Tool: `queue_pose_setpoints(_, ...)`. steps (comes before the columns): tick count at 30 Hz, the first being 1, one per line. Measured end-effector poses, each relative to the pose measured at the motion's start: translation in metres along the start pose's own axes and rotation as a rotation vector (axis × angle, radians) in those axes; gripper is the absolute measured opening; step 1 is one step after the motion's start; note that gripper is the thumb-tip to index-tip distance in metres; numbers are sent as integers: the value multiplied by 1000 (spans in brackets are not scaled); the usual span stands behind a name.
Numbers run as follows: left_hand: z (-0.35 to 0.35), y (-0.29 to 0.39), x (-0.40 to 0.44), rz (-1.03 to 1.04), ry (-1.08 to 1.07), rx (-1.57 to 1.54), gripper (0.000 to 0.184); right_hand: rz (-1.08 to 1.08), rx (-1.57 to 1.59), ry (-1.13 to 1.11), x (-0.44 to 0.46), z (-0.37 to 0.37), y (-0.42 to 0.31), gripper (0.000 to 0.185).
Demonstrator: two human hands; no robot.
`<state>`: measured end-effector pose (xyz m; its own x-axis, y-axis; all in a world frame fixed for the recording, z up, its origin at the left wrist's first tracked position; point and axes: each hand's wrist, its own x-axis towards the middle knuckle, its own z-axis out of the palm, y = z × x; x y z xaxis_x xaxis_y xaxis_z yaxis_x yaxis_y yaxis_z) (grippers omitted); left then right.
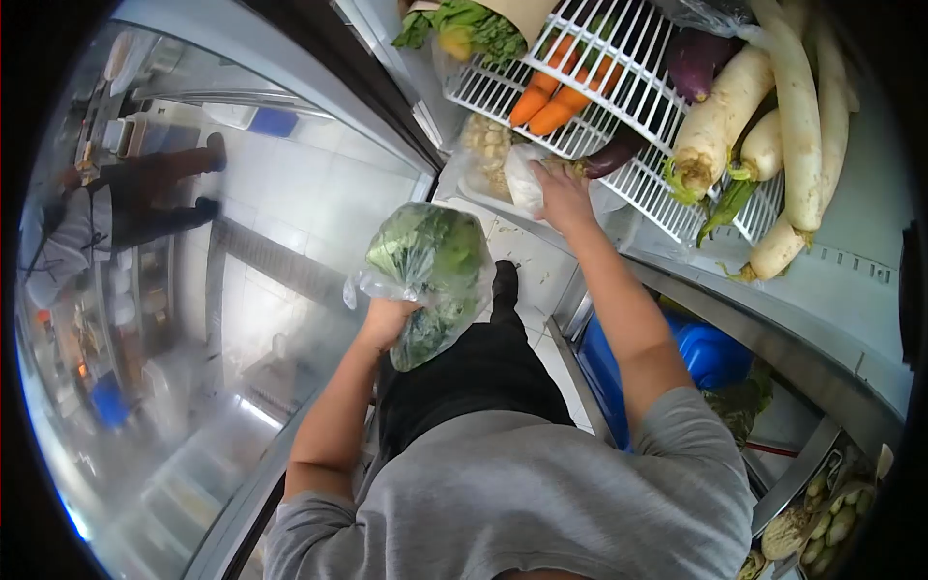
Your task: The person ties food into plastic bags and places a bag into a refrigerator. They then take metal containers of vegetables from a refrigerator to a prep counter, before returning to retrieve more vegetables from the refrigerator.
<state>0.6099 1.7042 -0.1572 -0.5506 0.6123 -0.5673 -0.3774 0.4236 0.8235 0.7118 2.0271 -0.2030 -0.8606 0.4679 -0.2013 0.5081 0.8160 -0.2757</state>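
Observation:
A clear plastic bag of leafy greens [430, 266] hangs in front of my body, its gathered side closed in my left hand [389, 321]. My right hand [564, 196] reaches to the fridge's lower shelf, its fingers on a white plastic-wrapped item [525, 180]. That item lies beside a clear bag of pale pieces [486, 145]. Just right of my right hand is a dark purple eggplant [615, 155]. Carrots [553, 108] show under the white wire shelf [633, 58].
Large white radishes [720, 111] fill the fridge's right side, some jutting past the shelf edge. A glass door [280, 242] stands at my left; a person [106, 213] shows through it. Below the shelf are a blue container [710, 353] and more vegetables [831, 527].

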Motion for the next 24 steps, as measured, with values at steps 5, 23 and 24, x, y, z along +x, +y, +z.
queue_pose_setpoints(5,-39,-29,-18,367,-83,876,20,88,38,104,-12,9,18,38)
queue_pose_setpoints(23,-33,-3,-23,218,-171,627,30,321,158,584,-76,56,66,17)
queue_pose_setpoints(24,-35,-4,-21,271,-206,675,30,362,174,609,-66,62,73,17)
